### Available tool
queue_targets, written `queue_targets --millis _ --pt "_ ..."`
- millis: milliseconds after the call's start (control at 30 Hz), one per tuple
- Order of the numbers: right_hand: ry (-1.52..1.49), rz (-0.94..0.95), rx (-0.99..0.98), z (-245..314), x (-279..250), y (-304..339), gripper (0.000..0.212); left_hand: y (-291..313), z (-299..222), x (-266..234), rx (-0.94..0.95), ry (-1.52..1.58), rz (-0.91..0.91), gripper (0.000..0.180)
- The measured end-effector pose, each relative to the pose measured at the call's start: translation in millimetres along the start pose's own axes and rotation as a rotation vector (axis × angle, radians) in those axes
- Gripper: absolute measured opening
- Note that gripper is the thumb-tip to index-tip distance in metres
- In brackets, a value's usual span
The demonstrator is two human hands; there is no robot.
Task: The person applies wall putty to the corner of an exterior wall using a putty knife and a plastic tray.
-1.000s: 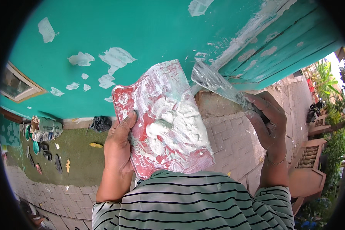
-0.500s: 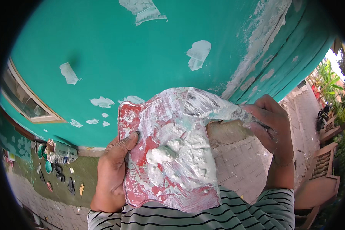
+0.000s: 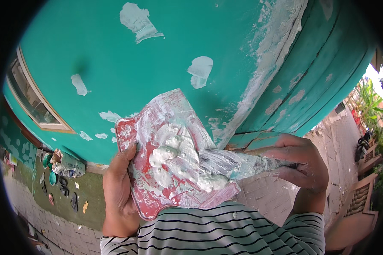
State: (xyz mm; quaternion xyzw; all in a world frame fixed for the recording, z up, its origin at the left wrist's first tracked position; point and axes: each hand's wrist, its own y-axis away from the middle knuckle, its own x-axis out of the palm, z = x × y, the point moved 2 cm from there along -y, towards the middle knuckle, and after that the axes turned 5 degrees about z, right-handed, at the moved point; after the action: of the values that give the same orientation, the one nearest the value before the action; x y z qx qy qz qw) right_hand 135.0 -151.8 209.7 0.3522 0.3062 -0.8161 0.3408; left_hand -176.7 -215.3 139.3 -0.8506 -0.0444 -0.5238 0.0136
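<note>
My left hand (image 3: 120,187) grips the left edge of a red plastic board (image 3: 141,199), thumb on its top face. White putty (image 3: 168,151) lies in a thick heap over the board's middle, with thin smears toward its edges. In my right hand (image 3: 304,163) is a putty knife (image 3: 238,163), its handle and blade coated in white. The blade rests flat on the right part of the board, against a lump of putty at its tip. Fingers of my right hand wrap round the handle end.
Ahead rises a green wall (image 3: 149,76) with white putty patches and a long putty strip (image 3: 264,72) near its corner. A window (image 3: 38,97) is at left. Sandals (image 3: 64,187) and a white bucket (image 3: 70,165) are on the ground. A wooden bench (image 3: 355,208) stands at right.
The putty knife has moved from the board's far right corner down toward me and into the putty's right side. The board has turned and shifted slightly left.
</note>
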Motion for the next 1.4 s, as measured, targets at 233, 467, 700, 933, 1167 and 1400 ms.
queue_targets --millis 233,467,700,933,1167,1400 --pt "0.013 -0.053 -0.008 -39.1 3.7 -26.5 0.044 1.3 14.1 -10.6 0.097 0.07 -0.036 0.043" --pt "0.099 -0.141 -0.151 -46.1 5.9 -40.2 0.044 5.6 21.2 -13.7 0.088 0.053 -0.025 0.043" --pt "-0.095 -0.112 -0.094 -49.5 15.9 -34.9 0.04 -0.9 19.2 -17.2 0.063 0.057 -0.014 0.043" --pt "-0.666 0.028 0.064 -42.6 7.3 -21.8 0.041 -7.2 10.1 -24.4 0.001 0.054 0.014 0.044" --pt "-0.754 0.018 -0.078 -80.2 -34.5 -22.5 0.052 0.1 3.7 -54.0 0.162 -0.057 -0.054 0.042" --pt "-0.654 -0.036 -0.305 -151.9 -108.4 -43.5 0.035 15.7 5.3 -66.8 0.303 -0.08 -0.139 0.044"
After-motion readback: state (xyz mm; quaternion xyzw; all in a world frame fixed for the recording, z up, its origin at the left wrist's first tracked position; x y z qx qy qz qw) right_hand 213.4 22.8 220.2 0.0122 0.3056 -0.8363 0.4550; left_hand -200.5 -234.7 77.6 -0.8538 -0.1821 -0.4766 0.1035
